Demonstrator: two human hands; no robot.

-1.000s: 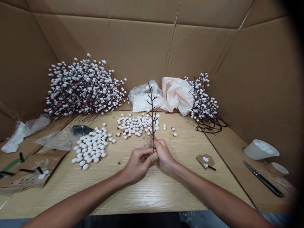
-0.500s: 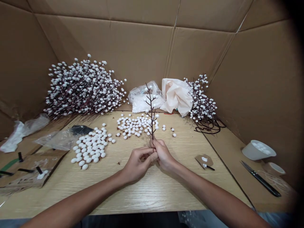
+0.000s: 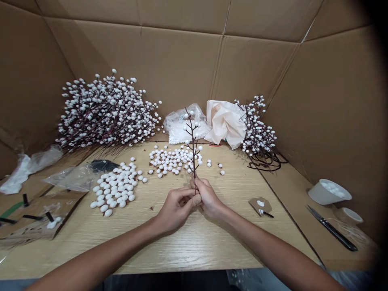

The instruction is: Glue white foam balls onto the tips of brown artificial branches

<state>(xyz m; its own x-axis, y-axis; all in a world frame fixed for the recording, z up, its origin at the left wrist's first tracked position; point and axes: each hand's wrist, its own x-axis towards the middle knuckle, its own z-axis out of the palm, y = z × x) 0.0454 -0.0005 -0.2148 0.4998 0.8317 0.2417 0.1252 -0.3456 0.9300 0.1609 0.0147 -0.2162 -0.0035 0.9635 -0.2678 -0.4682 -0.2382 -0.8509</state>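
Note:
Upright over the middle of the table stands a bare brown artificial twig [image 3: 194, 155] with short side stubs. Its lower end is pinched between the fingers of my left hand [image 3: 177, 208] and my right hand [image 3: 209, 198], which touch each other. Behind the twig lies a spread of white berries [image 3: 169, 159] with brown bases. A second cluster of larger white berries [image 3: 117, 188] lies left of my left hand. To the right of my right hand is a small cardboard piece [image 3: 260, 206] with white paste and a black stick on it.
Big bundles of white-berried branches stand at the back left [image 3: 106, 111] and back right [image 3: 257, 125]. Between them are a clear bag of white balls [image 3: 184, 125] and crumpled pale wrapping [image 3: 226, 121]. On the right lie a white cup [image 3: 318, 194] and black-handled snips [image 3: 336, 232].
The twig's tip has tilted very slightly to the left. Both hands keep their grip in the same place.

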